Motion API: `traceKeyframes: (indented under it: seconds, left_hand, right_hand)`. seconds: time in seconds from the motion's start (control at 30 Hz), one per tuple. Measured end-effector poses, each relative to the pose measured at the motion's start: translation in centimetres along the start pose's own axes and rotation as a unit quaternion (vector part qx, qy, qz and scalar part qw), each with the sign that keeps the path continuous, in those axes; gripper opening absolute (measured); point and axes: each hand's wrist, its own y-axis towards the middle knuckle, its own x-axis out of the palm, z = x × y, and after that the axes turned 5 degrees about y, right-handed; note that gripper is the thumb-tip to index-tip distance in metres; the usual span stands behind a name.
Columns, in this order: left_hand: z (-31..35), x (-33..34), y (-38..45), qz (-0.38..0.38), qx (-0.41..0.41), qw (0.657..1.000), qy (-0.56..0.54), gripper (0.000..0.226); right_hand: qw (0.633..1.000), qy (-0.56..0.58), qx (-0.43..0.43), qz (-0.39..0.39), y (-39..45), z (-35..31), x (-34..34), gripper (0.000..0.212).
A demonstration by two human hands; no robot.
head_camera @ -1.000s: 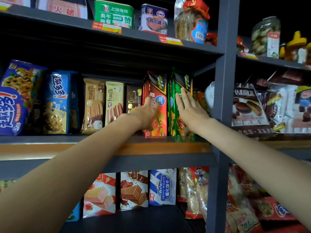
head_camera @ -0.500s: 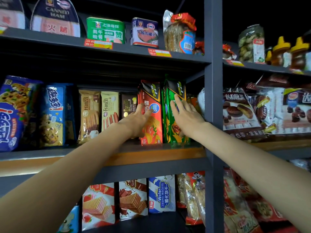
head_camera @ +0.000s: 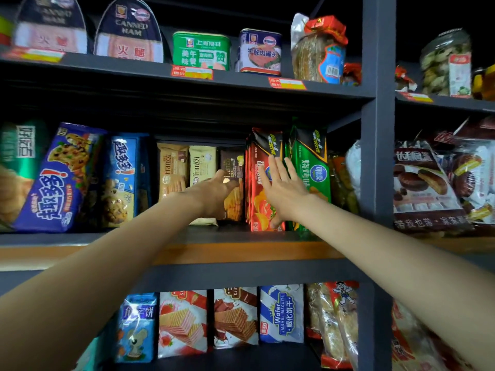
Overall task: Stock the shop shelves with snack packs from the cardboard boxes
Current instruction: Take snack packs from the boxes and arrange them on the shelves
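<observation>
I have my right hand [head_camera: 284, 194] laid flat, fingers straight and slightly spread, against the face of the red snack pack [head_camera: 263, 180], which stands upright on the middle shelf [head_camera: 241, 253] with the green snack pack [head_camera: 312, 167] touching it on its right. Both look like foil-wrapped sleeves of biscuits or crisps: light, I judge, with a slick skin that would slide under a flat palm, and contents that would crack if I squeezed hard. If I need to lift one, I would take it by the two narrow sides near the middle rather than by the crimped top. My left hand [head_camera: 214, 195] reaches in just left of the red pack, in front of the dark Franzzi pack [head_camera: 232, 167]; its fingers are turned away from the camera and I cannot tell whether they curl round anything. Two lighter Franzzi packs [head_camera: 187, 167] stand further left, then blue cookie bags [head_camera: 67, 178] leaning at a tilt. The shelf bay is close to full across its front. Above, the top shelf carries ham tins [head_camera: 128, 33] and a green tin [head_camera: 201, 50]; below, wafer packs [head_camera: 233, 317] stand in a row. No cardboard box shows in this view.
</observation>
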Motion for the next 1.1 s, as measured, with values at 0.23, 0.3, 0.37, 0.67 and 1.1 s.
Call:
traceKeyframes:
  seconds: [0.23, 0.3, 0.37, 0.67, 1.1]
  left_hand:
    - [-0.6, 0.2, -0.5, 0.007, -0.013, 1.0, 0.006, 0.078]
    - [-0.5, 0.3, -0.2, 0.011, -0.009, 1.0, 0.009, 0.078]
    - [-0.5, 0.5, 0.2, 0.013, -0.005, 1.0, 0.008, 0.079]
    - [1.3, 0.1, 0.9, 0.034, 0.007, 0.999, 0.012, 0.076]
    - [3.7, -0.6, 2.0, 0.016, 0.044, 0.998, 0.038, 0.07]
  right_hand:
    - [0.999, -0.037, 0.023, 0.003, 1.3, -0.5, 0.9, 0.139]
    - [0.999, -0.04, 0.027, 0.006, 1.6, -0.6, 1.1, 0.138]
    - [0.999, -0.045, 0.03, 0.007, 1.7, -0.7, 1.1, 0.138]
    - [0.998, -0.048, 0.004, 0.036, 0.0, 0.7, -0.5, 0.112]
    - [0.991, 0.067, 0.117, 0.015, -3.0, 4.8, -0.4, 0.111]
